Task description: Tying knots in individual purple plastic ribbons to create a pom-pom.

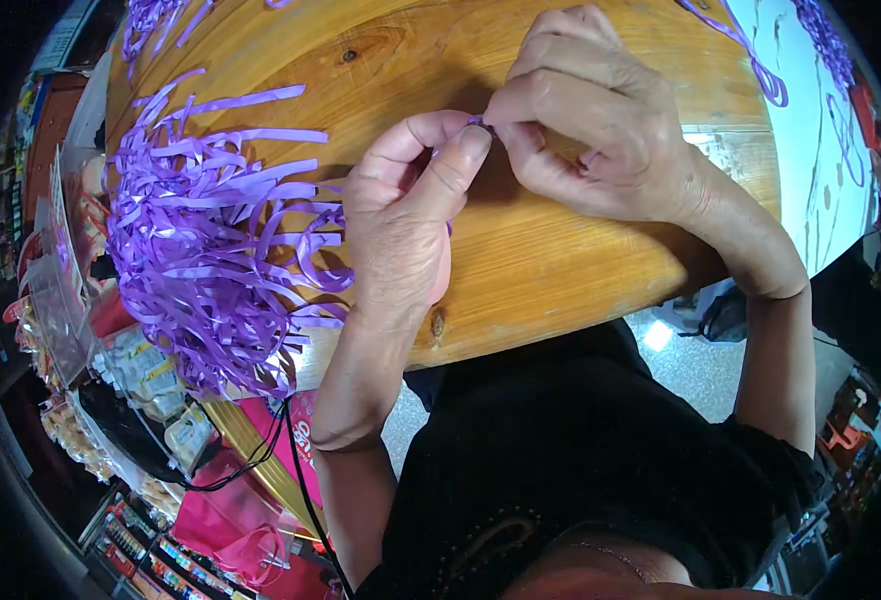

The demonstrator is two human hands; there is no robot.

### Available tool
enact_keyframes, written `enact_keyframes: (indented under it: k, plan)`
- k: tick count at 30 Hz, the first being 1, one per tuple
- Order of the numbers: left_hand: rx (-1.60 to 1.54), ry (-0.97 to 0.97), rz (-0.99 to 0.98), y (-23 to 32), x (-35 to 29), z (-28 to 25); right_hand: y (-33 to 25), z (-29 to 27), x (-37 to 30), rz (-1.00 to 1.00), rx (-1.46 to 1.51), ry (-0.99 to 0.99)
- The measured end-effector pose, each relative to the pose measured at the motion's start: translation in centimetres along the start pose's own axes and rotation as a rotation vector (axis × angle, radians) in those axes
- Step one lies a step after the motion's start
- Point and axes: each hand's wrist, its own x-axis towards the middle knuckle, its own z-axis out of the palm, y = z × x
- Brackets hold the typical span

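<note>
Over the wooden table my left hand [406, 205] and my right hand [601, 120] meet fingertip to fingertip. Between them is a small bit of purple ribbon [480, 122], dark and bunched up, perhaps a knot. My left thumb and forefinger pinch it from one side; the right thumb and forefinger close on its other side. Most of that ribbon is hidden by my fingers. Left of my left hand lies a big heap of shiny purple ribbon strips [196, 240], tangled, with loose ends reaching toward my wrist.
The round wooden table [551, 270] has a curved near edge close to my body. More purple ribbon [151, 22] lies at the far left, and purple loops [771, 85] at the far right by a white marbled surface [811, 170]. A pink bag [226, 530] and a black cord [306, 480] are at lower left.
</note>
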Motion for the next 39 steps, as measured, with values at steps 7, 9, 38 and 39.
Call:
enact_keyframes:
  k: [7, 9, 38, 39]
  plan:
    - [0.002, -0.034, 0.034, 0.2, 0.0, 0.3, 5.4, 2.5, -0.2, -0.312, 0.101, 0.189]
    - [0.017, -0.04, 0.025, 0.2, -0.1, -0.1, 7.5, 3.9, -0.1, -0.771, 0.047, 0.382]
    - [0.066, 0.008, 0.079, 0.5, -0.2, -0.3, 0.6, -0.4, 0.2, -0.035, 0.018, -0.071]
    - [0.074, -0.005, 0.083, 0.5, -0.2, -0.1, 0.5, -0.3, 0.1, -0.035, 0.02, -0.071]
